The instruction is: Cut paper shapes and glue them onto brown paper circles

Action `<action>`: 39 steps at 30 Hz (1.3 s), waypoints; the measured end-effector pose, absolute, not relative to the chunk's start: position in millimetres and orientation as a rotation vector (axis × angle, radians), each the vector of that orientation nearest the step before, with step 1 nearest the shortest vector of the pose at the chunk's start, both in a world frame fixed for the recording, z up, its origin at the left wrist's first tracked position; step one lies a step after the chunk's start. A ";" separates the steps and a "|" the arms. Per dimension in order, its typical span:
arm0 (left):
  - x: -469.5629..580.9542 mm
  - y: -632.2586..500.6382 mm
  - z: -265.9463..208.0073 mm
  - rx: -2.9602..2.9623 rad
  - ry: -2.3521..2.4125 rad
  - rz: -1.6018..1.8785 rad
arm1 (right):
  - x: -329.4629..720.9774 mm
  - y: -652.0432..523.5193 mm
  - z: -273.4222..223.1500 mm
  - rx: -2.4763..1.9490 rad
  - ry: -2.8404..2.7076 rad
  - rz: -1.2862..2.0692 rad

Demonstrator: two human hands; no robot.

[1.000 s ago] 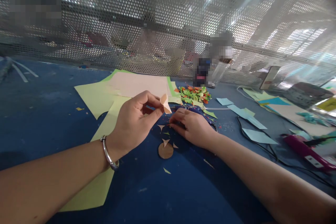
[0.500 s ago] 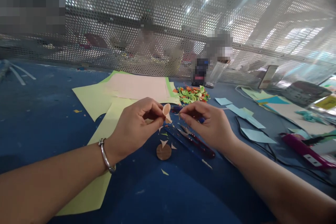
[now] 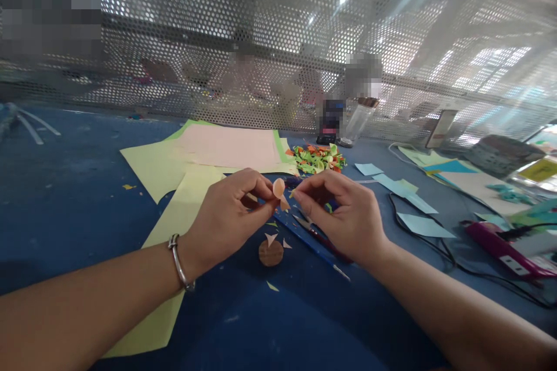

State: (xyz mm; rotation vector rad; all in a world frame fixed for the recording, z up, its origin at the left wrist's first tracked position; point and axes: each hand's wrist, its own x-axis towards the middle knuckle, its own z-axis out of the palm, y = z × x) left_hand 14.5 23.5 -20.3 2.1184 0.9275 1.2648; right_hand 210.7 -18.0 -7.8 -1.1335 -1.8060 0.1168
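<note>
My left hand pinches a small peach paper piece between thumb and forefinger, held above the blue table. My right hand is raised just right of it, its thumb and fingertips at the paper's right edge. A silver bangle circles my left wrist. Beneath my hands lie a brown paper disc, small paper offcuts, and a pair of snips beside a thin blue stick.
Yellow, green and pink paper sheets lie behind my hands, with a heap of green and orange scraps. Light blue paper pieces, a black cable and a magenta glue gun are at right. A perforated metal screen closes the back.
My right hand rose off the table, where it covered the snips, and came up to the peach paper. My left hand kept hold of the paper, lowering it slightly.
</note>
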 end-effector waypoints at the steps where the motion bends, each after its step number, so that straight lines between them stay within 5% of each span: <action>1: 14.3 23.2 -20.5 2.130 0.927 1.264 | 209.7 -18.0 -7.4 -1.133 -1.814 0.097; 39: 14.5 20.1 -21.9 2.253 0.980 1.244 | 208.9 -18.9 -12.3 -1.124 -1.935 0.030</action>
